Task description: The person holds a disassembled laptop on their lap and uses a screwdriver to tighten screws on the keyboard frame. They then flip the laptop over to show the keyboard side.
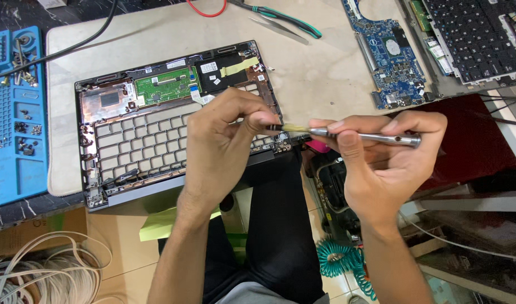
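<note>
A slim silver screwdriver (366, 137) lies level in the right hand (382, 163), fingers curled over its shaft and the thumb pressed against the near side. Its tip points toward the left hand (224, 146), whose thumb and forefinger pinch closed on the yellowish bit end at the driver's nose; whether they grip the bit itself or only steady it cannot be told. Both hands hover just past the near right corner of an opened laptop palm-rest frame (140, 141), which lies under and beyond the left hand on the bench (314, 73), its keyboard lattice bare and a green circuit board (167, 85) set near its far edge. Well out to the left of that hand sits a blue parts mat (13, 141) scattered with small screws. Beyond the right hand lie a blue motherboard (390, 53) and, farther right, a detached keyboard (474, 36). Tweezers (277, 28) and a green-handled tool (286, 18) rest at the far side of the bench. Below the hands are dark trousers, with a teal coiled cable (342, 259) beside the right forearm.
</note>
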